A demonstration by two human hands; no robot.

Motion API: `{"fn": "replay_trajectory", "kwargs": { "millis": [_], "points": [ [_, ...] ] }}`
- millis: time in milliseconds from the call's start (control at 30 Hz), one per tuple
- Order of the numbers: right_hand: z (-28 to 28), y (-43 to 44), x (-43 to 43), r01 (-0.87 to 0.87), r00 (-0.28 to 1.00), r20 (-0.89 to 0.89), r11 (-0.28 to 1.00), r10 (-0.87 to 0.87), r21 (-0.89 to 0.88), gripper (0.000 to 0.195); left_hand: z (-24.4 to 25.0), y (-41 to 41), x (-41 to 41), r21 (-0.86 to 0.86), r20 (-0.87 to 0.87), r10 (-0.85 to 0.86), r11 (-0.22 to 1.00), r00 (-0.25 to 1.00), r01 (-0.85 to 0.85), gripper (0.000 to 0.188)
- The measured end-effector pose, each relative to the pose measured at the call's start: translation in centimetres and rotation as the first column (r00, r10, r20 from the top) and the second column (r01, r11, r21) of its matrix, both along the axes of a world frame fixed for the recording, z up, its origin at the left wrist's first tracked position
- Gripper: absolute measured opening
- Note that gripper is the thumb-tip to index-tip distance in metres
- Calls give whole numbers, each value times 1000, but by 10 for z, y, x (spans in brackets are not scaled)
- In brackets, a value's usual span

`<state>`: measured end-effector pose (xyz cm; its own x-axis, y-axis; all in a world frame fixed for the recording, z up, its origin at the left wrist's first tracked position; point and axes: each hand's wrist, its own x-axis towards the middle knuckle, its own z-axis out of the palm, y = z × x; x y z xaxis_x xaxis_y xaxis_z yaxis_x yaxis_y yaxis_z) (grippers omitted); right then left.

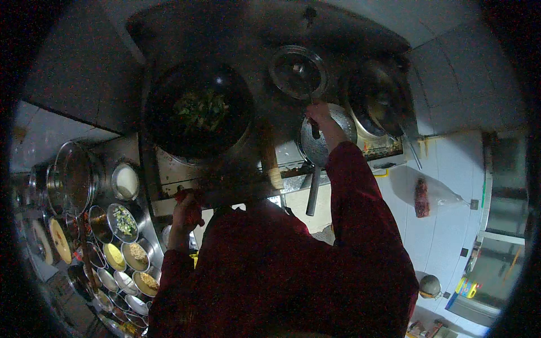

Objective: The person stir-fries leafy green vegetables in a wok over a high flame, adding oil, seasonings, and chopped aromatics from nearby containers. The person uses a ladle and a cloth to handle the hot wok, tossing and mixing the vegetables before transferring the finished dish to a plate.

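My right hand (319, 113) is closed around a dark handle (315, 131), probably a ladle's. Its far end reaches towards a round metal pot (298, 72) at the back of the stove. Under that forearm lies a perforated metal strainer (327, 131), its long handle pointing towards me. My left hand (189, 211) is at the stove's front edge, by something dark red; the dim light hides whether it grips it. Beyond it sits a large black wok (198, 145) with chopped green vegetables (202, 109) inside.
A second wok (376, 101) stands at the right, with a metal handle sticking out. A wooden handle (270, 160) lies between the burners. On the left are bowls of white powder (127, 181), chopped scallions (124, 220) and several other ingredients. A plastic bag (439, 196) hangs against the right wall.
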<state>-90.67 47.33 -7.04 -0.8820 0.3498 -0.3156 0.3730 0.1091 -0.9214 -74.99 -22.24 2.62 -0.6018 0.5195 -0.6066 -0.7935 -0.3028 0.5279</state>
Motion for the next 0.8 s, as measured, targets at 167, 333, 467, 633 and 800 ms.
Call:
{"fn": "replay_trajectory", "kwargs": {
  "millis": [167,333,467,633,800],
  "points": [
    [30,-65,-36,-135,974,186,990,127,30,23,-33,8,-8,-38,-353,168,980,921,-193,47],
    [47,-38,-22,-20,986,165,994,37,-103,40,-5,43,-68,14,-453,125,991,883,-133,50],
    [122,-79,22,58,996,73,976,-44,-209,57,0,71,-97,-188,3,260,949,966,-255,49],
    [200,-104,94,156,983,126,974,-136,-165,56,51,96,-101,-100,59,153,984,986,-147,43],
    [306,-209,136,165,972,228,863,-59,-478,59,-29,92,-109,-32,-106,164,985,981,-168,32]
  ]
}}
